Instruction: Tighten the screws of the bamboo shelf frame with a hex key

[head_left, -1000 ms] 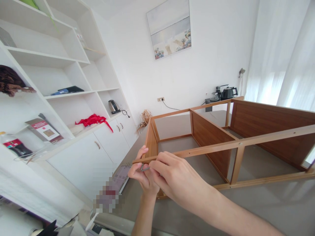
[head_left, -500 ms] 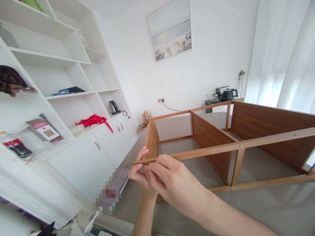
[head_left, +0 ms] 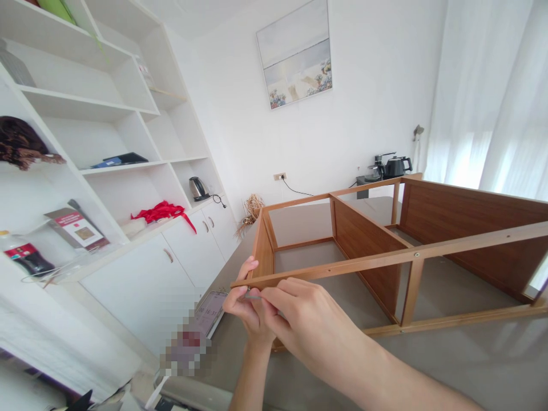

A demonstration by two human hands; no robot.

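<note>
A brown wooden shelf frame [head_left: 363, 260] lies on its side on a grey surface, with bolt heads showing along its near rail. My left hand [head_left: 252, 319] is closed around the rail's near left corner, one finger above and the thumb below. Between the thumb and fingers of my right hand [head_left: 306, 311] is a thin grey metal hex key [head_left: 252, 296], pinched just under that corner. Its tip meets the outer side of the rail, by a bolt partly hidden by my fingers.
On the grey tabletop [head_left: 231, 348] left of my hands lies a phone [head_left: 213, 311], partly blurred out. White shelving [head_left: 107, 194] runs along the left, holding a kettle [head_left: 197, 188], red cloth [head_left: 165, 212] and a cola bottle [head_left: 28, 256]. A black coffee maker [head_left: 394, 166] stands behind the frame.
My right hand has turned the hex key slightly, so its visible part now lies flatter. My left hand keeps its hold on the corner, and the frame stays put.
</note>
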